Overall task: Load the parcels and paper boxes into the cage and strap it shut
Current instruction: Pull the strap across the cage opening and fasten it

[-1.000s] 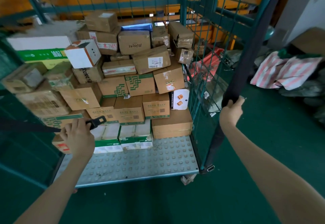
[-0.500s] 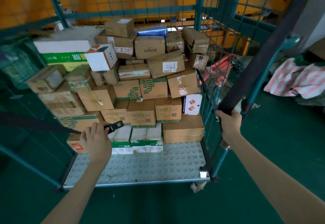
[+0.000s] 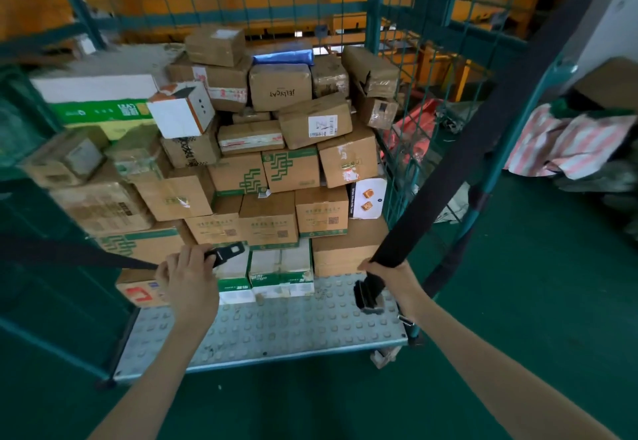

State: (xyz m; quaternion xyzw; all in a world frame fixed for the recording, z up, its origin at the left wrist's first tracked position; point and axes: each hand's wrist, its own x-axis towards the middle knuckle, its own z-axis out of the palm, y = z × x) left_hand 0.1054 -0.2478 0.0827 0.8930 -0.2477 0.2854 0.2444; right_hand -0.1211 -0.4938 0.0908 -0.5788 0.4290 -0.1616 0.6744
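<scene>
Black straps, strapping step: our left hand [image 3: 191, 277] curls its fingers [image 3: 183, 257] round the clip strap [image 3: 86, 256], our right hand [image 3: 390, 272] grips the buckle strap [image 3: 466, 149]. Parcels [image 3: 276, 163] sit stacked in the cage [image 3: 374, 8]; next, we judge, clip [image 3: 226, 252] meets buckle [image 3: 368, 296].

A single wide-angle view from the person's head looks forward and down into the open front of the cage [image 3: 276, 334]. It is close: the left forearm [image 3: 148, 381] and right forearm [image 3: 483, 363] enter from the lower edge.
</scene>
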